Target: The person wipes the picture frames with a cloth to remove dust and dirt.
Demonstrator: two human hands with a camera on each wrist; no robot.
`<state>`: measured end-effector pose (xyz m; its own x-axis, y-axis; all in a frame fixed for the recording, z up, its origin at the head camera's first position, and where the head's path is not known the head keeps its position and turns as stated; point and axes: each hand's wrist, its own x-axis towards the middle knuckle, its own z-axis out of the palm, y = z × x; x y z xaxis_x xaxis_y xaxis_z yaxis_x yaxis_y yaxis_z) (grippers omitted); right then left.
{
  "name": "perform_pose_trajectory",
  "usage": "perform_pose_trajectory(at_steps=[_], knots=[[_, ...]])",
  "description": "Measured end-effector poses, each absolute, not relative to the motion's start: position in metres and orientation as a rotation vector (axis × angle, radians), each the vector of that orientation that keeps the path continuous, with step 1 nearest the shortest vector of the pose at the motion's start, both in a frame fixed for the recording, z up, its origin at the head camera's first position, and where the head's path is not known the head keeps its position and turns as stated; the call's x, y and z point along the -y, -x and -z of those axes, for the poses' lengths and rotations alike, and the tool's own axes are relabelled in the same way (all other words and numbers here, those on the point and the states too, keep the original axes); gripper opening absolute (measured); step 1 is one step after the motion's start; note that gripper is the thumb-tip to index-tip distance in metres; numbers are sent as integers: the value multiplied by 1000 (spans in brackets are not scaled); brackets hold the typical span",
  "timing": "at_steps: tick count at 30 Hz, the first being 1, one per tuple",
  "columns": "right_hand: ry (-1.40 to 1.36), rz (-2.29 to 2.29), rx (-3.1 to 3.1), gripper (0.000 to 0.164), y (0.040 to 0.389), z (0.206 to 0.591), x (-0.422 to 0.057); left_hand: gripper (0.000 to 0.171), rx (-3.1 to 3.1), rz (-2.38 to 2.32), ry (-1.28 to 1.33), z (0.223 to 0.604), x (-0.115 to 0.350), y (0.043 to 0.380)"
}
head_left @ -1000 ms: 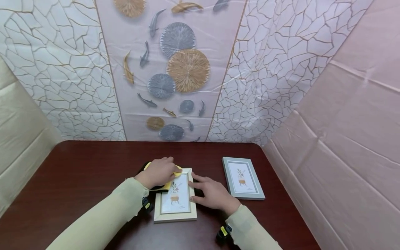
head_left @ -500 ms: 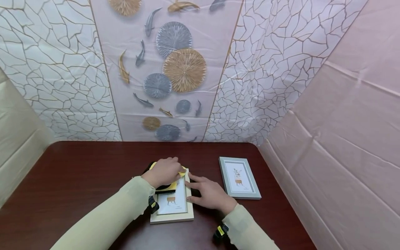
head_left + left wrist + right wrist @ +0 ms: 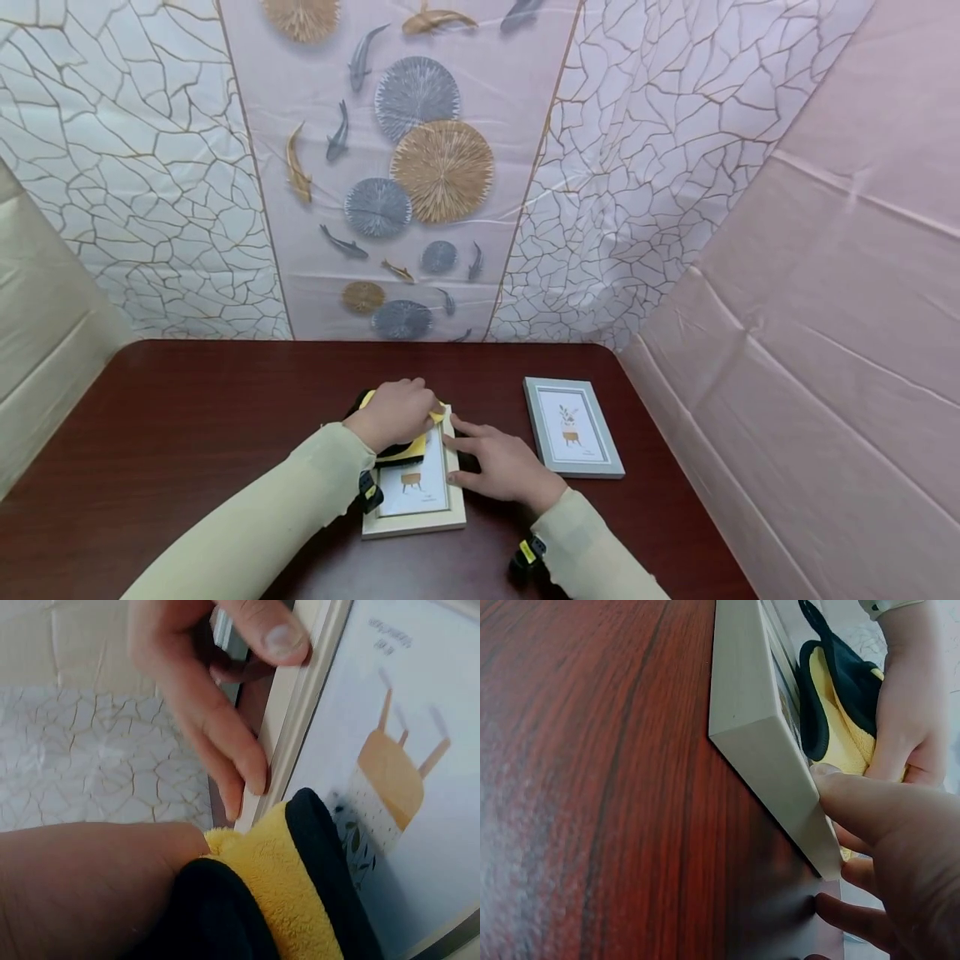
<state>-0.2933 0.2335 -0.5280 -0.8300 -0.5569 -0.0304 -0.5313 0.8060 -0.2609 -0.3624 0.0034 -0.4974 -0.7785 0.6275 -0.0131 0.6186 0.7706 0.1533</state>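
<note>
A cream picture frame (image 3: 414,527) lies flat on the table, its print showing a plant in an orange pot on legs. My left hand (image 3: 393,414) grips a yellow and black cloth (image 3: 415,451) and presses it on the frame's upper part, covering much of the plant. In the left wrist view the folded cloth (image 3: 281,877) touches the glass. My right hand (image 3: 506,467) rests its spread fingers along the frame's right edge. The right wrist view has the right thumb (image 3: 847,791) on the frame's rim, near the cloth.
A grey-blue picture frame (image 3: 576,471) with a similar print lies to the right of my right hand. Both lie on a dark red-brown wooden table (image 3: 225,400). A patterned curtain (image 3: 420,250) hangs behind the table's back edge, and pale padded panels (image 3: 825,333) flank it.
My left hand has slid the cloth a little to the right across the cream frame, hiding more of the plant. My right hand stays at the frame's edge. The head view has shifted slightly.
</note>
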Motion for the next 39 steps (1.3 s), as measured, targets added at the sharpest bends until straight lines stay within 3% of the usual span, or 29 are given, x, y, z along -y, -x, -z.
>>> perform_pose_trajectory(at_steps=[18, 28, 39], knots=[[876, 305, -2922, 65, 292, 538, -231, 16, -2913, -171, -840, 495, 35, 365], [866, 268, -2936, 67, 288, 540, -229, 35, -2885, -242, -820, 507, 67, 359], [881, 286, -2962, 67, 286, 537, -229, 39, -2891, -292, -743, 503, 81, 342]])
